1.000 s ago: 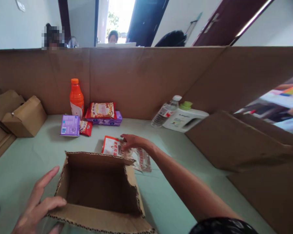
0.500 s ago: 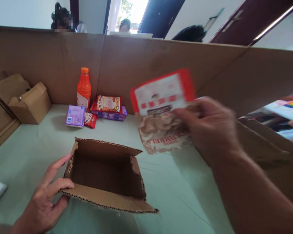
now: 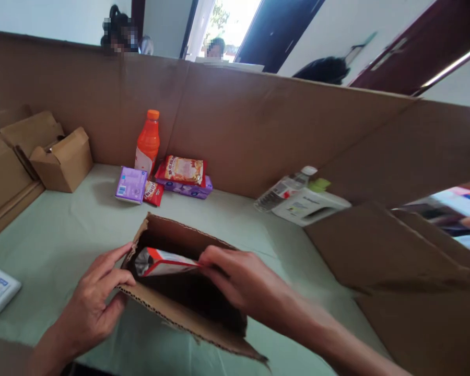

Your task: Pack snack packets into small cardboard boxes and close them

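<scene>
An open cardboard box (image 3: 196, 331) stands tilted on the green cloth in front of me. My left hand (image 3: 96, 295) grips its left edge, fingers on the rim and thumb below the flap. Inside the box opening is a red and white snack bag (image 3: 166, 263), turned edge-on with its top toward me. My right hand (image 3: 229, 271) pinches the bag's right end and reaches into the box. The lower part of the bag is hidden in the box.
Behind the box are an orange bottle (image 3: 148, 138), purple packs (image 3: 131, 184) and red packets (image 3: 184, 171). A clear bottle (image 3: 284, 188) and white jug (image 3: 309, 206) lie at the right. Small cardboard box (image 3: 65, 162) stands left; a white pack (image 3: 0, 290) lies near left. Cardboard walls (image 3: 235, 120) surround the cloth.
My right hand has brought the snack bag down and left, from above the cloth into the box opening. The left hand still grips the box. The view has shifted slightly.
</scene>
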`<state>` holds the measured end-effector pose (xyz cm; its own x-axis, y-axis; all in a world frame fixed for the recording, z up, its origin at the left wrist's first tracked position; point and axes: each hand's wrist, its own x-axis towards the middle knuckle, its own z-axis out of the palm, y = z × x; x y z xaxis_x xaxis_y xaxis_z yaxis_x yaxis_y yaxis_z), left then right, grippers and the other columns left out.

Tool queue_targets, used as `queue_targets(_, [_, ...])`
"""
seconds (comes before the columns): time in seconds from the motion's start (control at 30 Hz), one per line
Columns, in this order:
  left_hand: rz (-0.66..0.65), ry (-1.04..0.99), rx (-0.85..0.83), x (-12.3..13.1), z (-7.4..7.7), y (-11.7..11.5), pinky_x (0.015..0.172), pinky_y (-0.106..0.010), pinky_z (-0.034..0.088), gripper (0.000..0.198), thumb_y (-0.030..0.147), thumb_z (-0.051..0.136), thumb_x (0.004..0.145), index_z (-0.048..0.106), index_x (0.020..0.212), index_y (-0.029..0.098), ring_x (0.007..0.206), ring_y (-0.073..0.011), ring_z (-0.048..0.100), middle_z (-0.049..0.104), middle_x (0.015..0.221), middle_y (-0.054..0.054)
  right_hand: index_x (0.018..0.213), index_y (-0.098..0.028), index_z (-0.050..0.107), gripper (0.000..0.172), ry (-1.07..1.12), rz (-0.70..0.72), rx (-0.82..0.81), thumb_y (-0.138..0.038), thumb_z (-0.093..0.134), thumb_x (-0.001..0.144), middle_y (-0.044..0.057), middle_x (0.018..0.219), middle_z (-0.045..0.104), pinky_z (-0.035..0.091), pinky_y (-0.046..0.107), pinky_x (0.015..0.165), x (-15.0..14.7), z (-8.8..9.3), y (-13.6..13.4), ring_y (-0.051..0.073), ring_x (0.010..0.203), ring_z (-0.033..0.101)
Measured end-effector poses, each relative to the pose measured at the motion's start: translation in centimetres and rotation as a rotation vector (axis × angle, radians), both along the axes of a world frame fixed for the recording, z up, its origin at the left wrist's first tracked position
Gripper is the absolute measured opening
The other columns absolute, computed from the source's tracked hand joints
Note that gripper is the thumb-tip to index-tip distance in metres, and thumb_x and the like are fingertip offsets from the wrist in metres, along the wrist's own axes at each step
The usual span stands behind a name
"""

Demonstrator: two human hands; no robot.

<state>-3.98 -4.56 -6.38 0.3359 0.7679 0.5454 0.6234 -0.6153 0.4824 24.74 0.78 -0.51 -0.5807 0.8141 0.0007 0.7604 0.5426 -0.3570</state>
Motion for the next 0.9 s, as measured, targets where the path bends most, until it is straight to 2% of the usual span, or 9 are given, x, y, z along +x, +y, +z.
queue_targets(0.07, [-0.042,-0.013,0.010,0.5,0.2,0.2,0.101,-0.034,0.056,0.023,0.006,0.050,0.091,0.065,0.098,0.022,0.127,-0.0226,0.063,0.065,0.138,-0.012,0.090,-0.019,0.064,0.015,-0.275,0.014,-0.142,-0.013,0.050,0.093,0.005,0.078,0.073,0.037,0.027,0.057,-1.5,-0.6,0.4,0.018,0.066,0.066])
queue_targets(0.13, [-0.082,-0.028,0.029,1.1,0.3,0.4,0.100,-0.035,0.057,0.022,0.006,0.050,0.091,0.064,0.099,0.021,0.125,-0.0229,0.065,0.068,0.134,-0.012,0.100,-0.017,0.066,0.020,-0.416,0.043,-0.215,-0.009,0.052,0.090,0.009,0.087,0.076,0.036,0.027,0.059,-2.9,-0.9,1.1,0.021,0.075,0.070])
queue_targets(0.3, [-0.091,-0.028,0.063,1.8,0.4,0.3,0.102,-0.040,0.057,0.023,0.003,0.050,0.089,0.062,0.100,0.019,0.126,-0.0255,0.064,0.070,0.130,-0.014,0.114,-0.015,0.066,0.027,-0.445,0.001,-0.169,-0.011,0.048,0.094,0.013,0.099,0.076,0.046,0.029,0.069,-4.4,-1.2,2.7,0.025,0.090,0.074])
queue_targets(0.5, [-0.076,-0.011,0.052,2.1,0.2,-0.2,0.102,-0.040,0.058,0.025,0.001,0.047,0.088,0.060,0.100,0.019,0.127,-0.0243,0.063,0.069,0.129,-0.013,0.112,-0.011,0.069,0.028,-0.584,0.017,-0.126,-0.010,0.047,0.095,0.018,0.097,0.077,0.054,0.035,0.073,-4.4,-1.9,3.3,0.031,0.092,0.076])
queue_targets(0.63, [-0.064,0.000,0.046,2.1,-0.1,-0.6,0.107,-0.039,0.054,0.027,0.000,0.047,0.088,0.060,0.102,0.020,0.134,-0.0234,0.056,0.062,0.139,-0.013,0.108,-0.013,0.071,0.025,-0.559,0.038,-0.064,-0.010,0.049,0.095,0.016,0.093,0.078,0.054,0.035,0.072,-4.5,-1.8,3.7,0.030,0.090,0.076])
queue_targets(0.7, [-0.053,0.008,0.039,2.0,-0.4,-0.9,0.112,-0.039,0.050,0.028,0.000,0.047,0.089,0.061,0.103,0.020,0.139,-0.0231,0.051,0.055,0.146,-0.012,0.108,-0.014,0.071,0.023,-0.552,0.022,-0.032,-0.013,0.052,0.094,0.015,0.091,0.078,0.054,0.034,0.069,-4.0,-1.2,3.9,0.030,0.087,0.076])
queue_targets(0.77, [-0.040,-0.002,0.035,1.8,-0.6,-1.0,0.114,-0.040,0.047,0.028,0.001,0.049,0.089,0.062,0.103,0.021,0.141,-0.0234,0.049,0.052,0.150,-0.010,0.108,-0.015,0.071,0.019,-0.508,-0.053,0.018,-0.019,0.057,0.095,0.013,0.089,0.078,0.052,0.034,0.065,-2.6,0.0,3.5,0.029,0.082,0.076])
queue_targets(0.83, [-0.017,-0.025,0.020,1.6,-0.8,-1.0,0.114,-0.040,0.047,0.028,0.001,0.049,0.090,0.063,0.102,0.022,0.139,-0.0237,0.050,0.050,0.151,-0.008,0.100,-0.018,0.071,0.017,-0.339,-0.156,0.140,-0.029,0.058,0.097,0.010,0.086,0.077,0.052,0.033,0.064,-0.4,1.3,2.4,0.026,0.076,0.074])
queue_targets(0.9, [-0.003,-0.030,-0.002,1.5,-0.8,-0.9,0.112,-0.039,0.050,0.027,0.002,0.051,0.090,0.064,0.102,0.023,0.136,-0.0235,0.054,0.051,0.151,-0.008,0.091,-0.022,0.070,0.023,-0.042,-0.202,0.291,-0.038,0.056,0.099,0.006,0.083,0.077,0.053,0.032,0.066,2.4,2.4,0.5,0.021,0.072,0.072])
